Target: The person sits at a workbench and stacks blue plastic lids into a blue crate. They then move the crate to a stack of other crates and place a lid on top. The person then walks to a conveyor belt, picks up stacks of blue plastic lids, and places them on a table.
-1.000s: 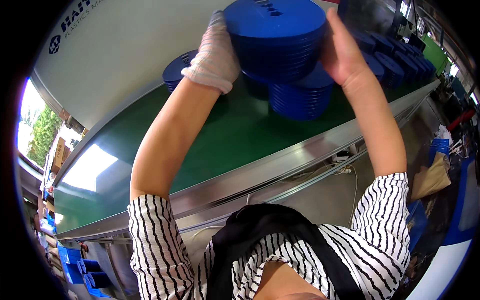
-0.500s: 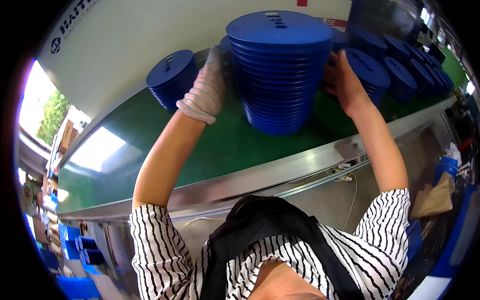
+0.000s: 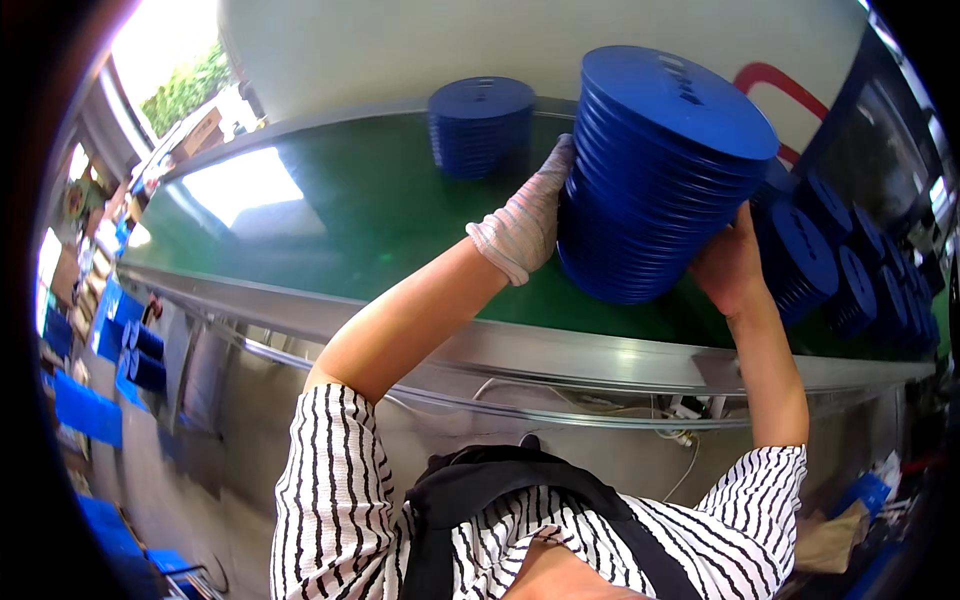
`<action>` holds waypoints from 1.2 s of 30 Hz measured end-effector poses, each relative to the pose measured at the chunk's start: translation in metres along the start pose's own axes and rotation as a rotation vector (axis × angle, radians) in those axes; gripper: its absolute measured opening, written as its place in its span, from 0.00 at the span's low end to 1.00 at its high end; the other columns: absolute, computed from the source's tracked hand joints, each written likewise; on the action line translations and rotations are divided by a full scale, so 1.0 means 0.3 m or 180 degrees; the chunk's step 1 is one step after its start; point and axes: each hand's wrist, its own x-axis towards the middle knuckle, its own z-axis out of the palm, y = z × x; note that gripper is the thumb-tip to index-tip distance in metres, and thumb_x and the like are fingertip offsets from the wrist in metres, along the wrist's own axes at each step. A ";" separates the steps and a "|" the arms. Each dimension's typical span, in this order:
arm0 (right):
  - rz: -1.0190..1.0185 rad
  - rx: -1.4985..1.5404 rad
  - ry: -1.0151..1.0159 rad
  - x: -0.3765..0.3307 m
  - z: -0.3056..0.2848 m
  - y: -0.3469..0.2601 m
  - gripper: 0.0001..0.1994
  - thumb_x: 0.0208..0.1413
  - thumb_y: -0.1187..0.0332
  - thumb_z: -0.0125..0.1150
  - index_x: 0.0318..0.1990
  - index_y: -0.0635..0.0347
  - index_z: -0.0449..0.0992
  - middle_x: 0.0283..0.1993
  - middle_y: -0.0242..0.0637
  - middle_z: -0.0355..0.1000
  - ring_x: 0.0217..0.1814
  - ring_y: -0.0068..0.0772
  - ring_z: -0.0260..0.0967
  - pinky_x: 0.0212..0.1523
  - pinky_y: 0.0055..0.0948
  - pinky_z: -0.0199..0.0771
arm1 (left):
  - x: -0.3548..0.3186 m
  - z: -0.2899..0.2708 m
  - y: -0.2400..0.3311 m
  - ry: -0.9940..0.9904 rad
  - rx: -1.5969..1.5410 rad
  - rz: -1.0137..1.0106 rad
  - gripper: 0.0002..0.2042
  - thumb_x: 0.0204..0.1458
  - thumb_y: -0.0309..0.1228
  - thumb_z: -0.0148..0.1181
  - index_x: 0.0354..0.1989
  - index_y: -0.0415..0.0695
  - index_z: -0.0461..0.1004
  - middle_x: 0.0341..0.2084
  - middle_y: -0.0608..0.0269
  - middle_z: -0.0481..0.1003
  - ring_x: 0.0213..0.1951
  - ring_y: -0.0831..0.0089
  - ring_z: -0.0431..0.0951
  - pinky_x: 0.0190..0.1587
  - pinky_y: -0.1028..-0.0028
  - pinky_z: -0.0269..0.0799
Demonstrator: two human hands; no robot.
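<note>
A tall stack of blue discs is held tilted just above the green conveyor belt, pressed between the gloved left hand, laid flat against its left side, and the bare right hand, cupped under its lower right edge. The discs look stiff, smooth plastic, and the stack is judged fairly heavy and apt to shear or slide apart, so it is best gripped low on opposite sides. A shorter stack stands well apart behind.
</note>
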 end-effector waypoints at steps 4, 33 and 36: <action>-0.0156 -0.0095 -0.0333 -0.023 0.187 0.029 0.32 0.57 0.40 0.41 0.59 0.56 0.64 0.63 0.36 0.60 0.65 0.39 0.53 0.65 0.40 0.47 | -0.207 -0.064 0.107 0.0415 -0.0632 0.0189 0.44 0.50 0.52 0.57 0.68 0.46 0.39 0.64 0.54 0.51 0.65 0.55 0.50 0.65 0.61 0.48; 0.1398 -0.0359 -0.3007 -0.186 1.286 1.341 0.26 0.59 0.49 0.44 0.62 0.51 0.59 0.62 0.32 0.60 0.62 0.35 0.58 0.59 0.38 0.61 | -1.904 -0.488 -0.008 0.3432 0.0444 0.2342 0.39 0.53 0.47 0.55 0.66 0.40 0.44 0.61 0.56 0.55 0.64 0.67 0.51 0.64 0.68 0.45; 0.1330 -0.0535 -0.3192 -0.063 1.605 1.476 0.24 0.59 0.54 0.49 0.60 0.53 0.61 0.59 0.33 0.63 0.60 0.33 0.60 0.58 0.36 0.62 | -1.979 -0.731 0.160 0.3475 0.0636 0.2688 0.40 0.51 0.51 0.56 0.66 0.41 0.45 0.61 0.58 0.55 0.63 0.67 0.52 0.64 0.67 0.45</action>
